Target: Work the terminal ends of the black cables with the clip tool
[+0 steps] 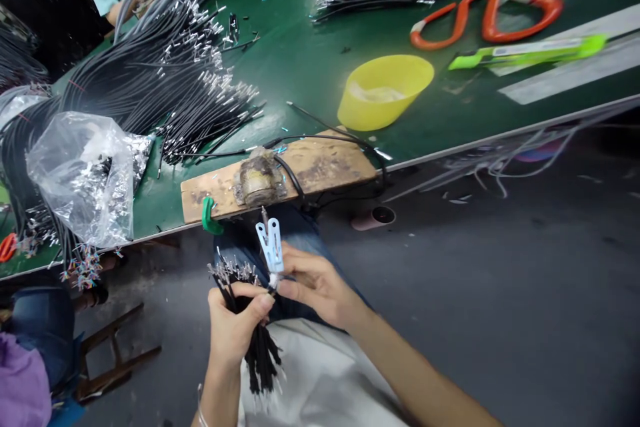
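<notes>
Item: bundle of short black cables [250, 320], metal-tipped ends up, over the person's lap below the table edge.
Left hand [233, 330]: clenched round the bundle, thumb pressed across its top.
Right hand [315, 287]: fingers half curled, pinching the base of a pale-blue clip-like tool [271, 247], which stood upright at the bundle's 1 o'clock, touching one cable end.
Handling, as a judgement: one cable should be singled out, the rest gripped firmly, and the tool kept square to the tip.
Surroundings: wooden block [325, 167] at 12 o'clock; yellow bowl [383, 90] at 1 o'clock; plastic bag [80, 173] at 10 o'clock; all on the green table [310, 60].
</notes>
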